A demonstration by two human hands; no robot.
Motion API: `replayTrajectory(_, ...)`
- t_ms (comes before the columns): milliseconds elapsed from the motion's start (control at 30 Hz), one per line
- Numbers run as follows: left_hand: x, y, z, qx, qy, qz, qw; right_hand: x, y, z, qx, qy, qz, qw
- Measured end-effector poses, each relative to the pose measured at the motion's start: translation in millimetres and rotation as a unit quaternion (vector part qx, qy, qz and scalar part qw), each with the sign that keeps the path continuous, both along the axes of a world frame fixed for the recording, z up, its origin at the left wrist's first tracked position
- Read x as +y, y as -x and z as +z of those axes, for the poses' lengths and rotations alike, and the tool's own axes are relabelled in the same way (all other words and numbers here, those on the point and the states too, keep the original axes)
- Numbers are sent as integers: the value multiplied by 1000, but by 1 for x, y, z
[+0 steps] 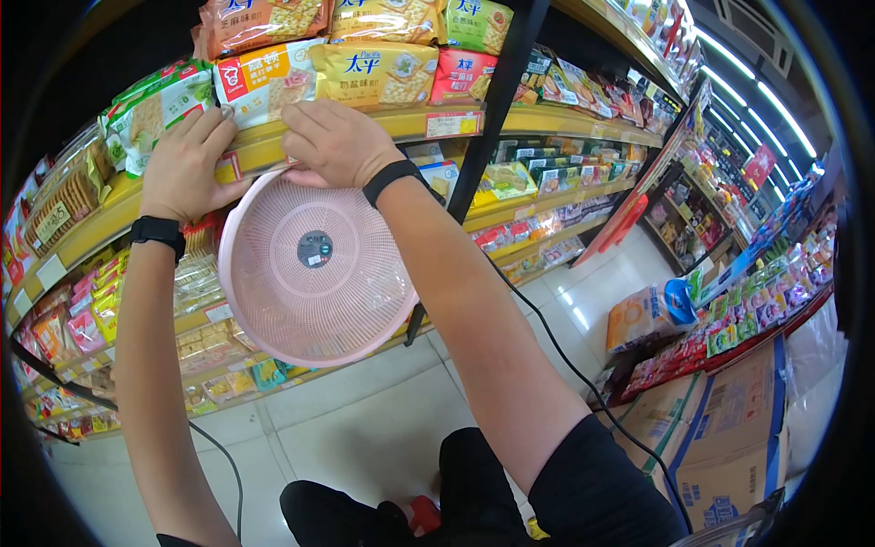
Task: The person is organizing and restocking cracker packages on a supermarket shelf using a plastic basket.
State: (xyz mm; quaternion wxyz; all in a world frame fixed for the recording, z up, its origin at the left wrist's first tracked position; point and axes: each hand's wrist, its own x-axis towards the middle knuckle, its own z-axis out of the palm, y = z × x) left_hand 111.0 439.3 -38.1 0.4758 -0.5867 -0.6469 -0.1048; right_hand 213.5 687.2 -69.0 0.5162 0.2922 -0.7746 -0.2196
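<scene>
A pink plastic basket [365,273] with a perforated bottom and a round label hangs tilted against the shelf front. My right hand [333,141] has its thumb at the basket's upper rim, while its curled fingers touch the lower right of a white-and-orange cracker package [264,82]. Curled at that package's lower left corner are the fingers of my left hand [190,162]; its thumb points toward the basket rim. The package stands upright on the yellow-edged shelf [410,124]. Fingertips of both hands are partly hidden.
A green-and-white package [155,109] stands left of my hands, a yellow cracker package [378,75] right. A black post [492,118] divides the shelves. Dark cables hang beside both arms. Cardboard boxes [729,428] and a snack display [747,310] stand right of the tiled floor [365,401].
</scene>
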Motion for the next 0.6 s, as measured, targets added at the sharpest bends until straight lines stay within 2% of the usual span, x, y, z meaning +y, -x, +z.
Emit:
replayTrajectory(133,0,-1,-1,3,-4,-1,1000,0,0,-1,4,1,-1,1000)
replayTrajectory(200,-2,0,1,-17,29,46,998,0,-1,0,1,-2,-7,1000)
replayTrajectory(600,-1,2,-1,-16,17,37,999,0,0,-1,-5,0,5,1000)
